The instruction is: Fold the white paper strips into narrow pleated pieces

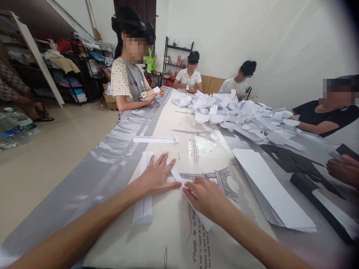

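Handle the slanting paper strip (175,174), left of the paper stack (272,186), by its long edges as probably light, bendable and easily creased, with left hand (157,175) splayed flat, right hand (208,196) grip impossible to tell.

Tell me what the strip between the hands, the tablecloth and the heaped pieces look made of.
Strip: apparently matte white paper, thin and straight-edged. Tablecloth: glossy plastic or coated fabric, probably; it shines and ripples. Heaped pieces: likely matte white paper, thin and sharply folded.

White paper strip (175,173); diagonal
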Available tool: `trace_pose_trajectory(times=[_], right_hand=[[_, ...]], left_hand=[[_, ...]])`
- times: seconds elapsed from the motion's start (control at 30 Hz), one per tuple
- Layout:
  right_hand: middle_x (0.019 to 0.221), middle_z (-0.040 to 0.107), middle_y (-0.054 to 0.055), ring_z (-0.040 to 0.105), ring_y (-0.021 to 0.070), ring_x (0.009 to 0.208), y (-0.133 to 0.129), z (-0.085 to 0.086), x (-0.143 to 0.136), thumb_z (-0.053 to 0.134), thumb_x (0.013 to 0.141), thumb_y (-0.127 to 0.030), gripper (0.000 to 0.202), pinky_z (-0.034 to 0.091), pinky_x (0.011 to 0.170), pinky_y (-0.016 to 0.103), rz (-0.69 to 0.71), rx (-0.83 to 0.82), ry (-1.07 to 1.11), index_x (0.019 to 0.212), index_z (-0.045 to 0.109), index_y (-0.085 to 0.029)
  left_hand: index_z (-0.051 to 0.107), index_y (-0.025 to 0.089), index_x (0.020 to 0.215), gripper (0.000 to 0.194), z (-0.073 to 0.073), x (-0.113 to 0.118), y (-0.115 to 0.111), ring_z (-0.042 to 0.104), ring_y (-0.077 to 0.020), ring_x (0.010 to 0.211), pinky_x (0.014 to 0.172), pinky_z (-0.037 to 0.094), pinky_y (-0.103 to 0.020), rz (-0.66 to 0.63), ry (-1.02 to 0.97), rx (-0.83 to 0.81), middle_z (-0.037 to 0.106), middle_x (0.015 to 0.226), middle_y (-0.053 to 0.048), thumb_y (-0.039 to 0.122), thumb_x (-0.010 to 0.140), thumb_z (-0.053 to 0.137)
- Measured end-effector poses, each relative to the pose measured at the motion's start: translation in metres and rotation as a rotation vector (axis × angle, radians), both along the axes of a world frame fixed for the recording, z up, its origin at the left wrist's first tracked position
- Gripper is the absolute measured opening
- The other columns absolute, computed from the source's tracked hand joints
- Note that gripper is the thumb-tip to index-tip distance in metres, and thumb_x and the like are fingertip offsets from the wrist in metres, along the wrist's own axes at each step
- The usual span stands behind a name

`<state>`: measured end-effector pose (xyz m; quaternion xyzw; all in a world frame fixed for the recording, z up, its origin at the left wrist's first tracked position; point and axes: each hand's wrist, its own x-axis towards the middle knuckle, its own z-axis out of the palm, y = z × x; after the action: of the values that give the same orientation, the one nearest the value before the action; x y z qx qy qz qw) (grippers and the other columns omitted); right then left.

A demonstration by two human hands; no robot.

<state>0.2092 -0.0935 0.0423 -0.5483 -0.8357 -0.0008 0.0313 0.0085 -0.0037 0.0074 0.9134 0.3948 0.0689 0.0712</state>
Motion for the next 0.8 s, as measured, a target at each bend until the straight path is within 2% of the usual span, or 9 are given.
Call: trace_pose_trajectory(times=[0.07, 0.17, 0.23, 0.33, 0.47, 0.67, 0.8], right_hand=[[0.076, 0.066, 0.004, 0.061, 0.0203, 0.071, 0.025, -0.003, -0.011, 0.047, 0.105, -0.022, 0.021, 0.035, 0.054, 0.029, 0.000, 0.044, 0.047, 0.103, 0.067, -0.021], [0.086, 0.067, 0.004, 0.061, 0.0192, 0.080, 0.049, -0.020, -0.017, 0.044, 0.105, -0.015, 0.023, 0.036, 0.056, 0.028, 0.012, 0.078, 0.050, 0.117, 0.063, -0.020], [0.091, 0.066, 0.005, 0.060, 0.0189, 0.084, 0.054, -0.032, -0.016, 0.044, 0.106, -0.015, 0.024, 0.036, 0.059, 0.028, 0.019, 0.096, 0.046, 0.123, 0.061, -0.019], [0.091, 0.064, 0.005, 0.058, 0.0188, 0.083, 0.053, -0.040, -0.012, 0.043, 0.107, -0.018, 0.022, 0.034, 0.058, 0.028, 0.026, 0.113, 0.042, 0.120, 0.061, -0.020], [0.093, 0.061, 0.005, 0.056, 0.0182, 0.082, 0.051, -0.039, -0.012, 0.045, 0.106, -0.018, 0.019, 0.033, 0.057, 0.028, 0.018, 0.120, 0.052, 0.114, 0.062, -0.022], [0.096, 0.061, 0.005, 0.057, 0.0191, 0.088, 0.051, -0.039, -0.018, 0.046, 0.105, -0.016, 0.019, 0.041, 0.069, 0.028, -0.014, 0.128, 0.110, 0.115, 0.061, -0.022], [0.097, 0.060, 0.004, 0.058, 0.0168, 0.082, 0.043, -0.037, -0.015, 0.051, 0.103, -0.020, 0.012, 0.040, 0.062, 0.027, -0.100, 0.112, 0.180, 0.105, 0.063, -0.021]], left_hand=[[0.026, 0.019, 0.161, 0.093, -0.001, 0.000, 0.000, 0.013, -0.0372, 0.156, 0.120, 0.013, -0.066, 0.008, -0.005, -0.003, 0.019, 0.167, -0.021, 0.080, 0.092, 0.035], [0.022, 0.018, 0.162, 0.093, -0.002, -0.002, 0.002, 0.009, -0.0356, 0.157, 0.121, 0.010, -0.064, 0.021, 0.003, -0.036, 0.014, 0.168, -0.019, 0.078, 0.093, 0.035], [0.016, 0.014, 0.163, 0.096, -0.001, -0.007, 0.005, 0.006, -0.0334, 0.157, 0.123, 0.007, -0.061, -0.007, 0.018, -0.081, 0.008, 0.169, -0.018, 0.078, 0.093, 0.033], [0.010, 0.010, 0.163, 0.100, 0.001, -0.014, 0.011, 0.008, -0.0304, 0.158, 0.125, 0.005, -0.056, -0.045, 0.036, -0.131, 0.005, 0.169, -0.016, 0.079, 0.093, 0.032], [0.017, 0.012, 0.163, 0.093, -0.001, -0.018, 0.013, 0.016, -0.0297, 0.157, 0.125, 0.006, -0.056, -0.035, 0.025, -0.052, 0.015, 0.168, -0.014, 0.077, 0.096, 0.027], [0.037, 0.009, 0.155, 0.090, -0.010, -0.016, 0.010, 0.032, -0.0309, 0.152, 0.124, 0.014, -0.053, -0.019, -0.014, 0.195, 0.037, 0.161, -0.020, 0.077, 0.097, 0.026], [0.044, 0.009, 0.151, 0.092, -0.006, -0.016, 0.012, 0.036, -0.0340, 0.149, 0.123, 0.017, -0.057, -0.030, -0.022, 0.230, 0.044, 0.156, -0.022, 0.080, 0.095, 0.030]])
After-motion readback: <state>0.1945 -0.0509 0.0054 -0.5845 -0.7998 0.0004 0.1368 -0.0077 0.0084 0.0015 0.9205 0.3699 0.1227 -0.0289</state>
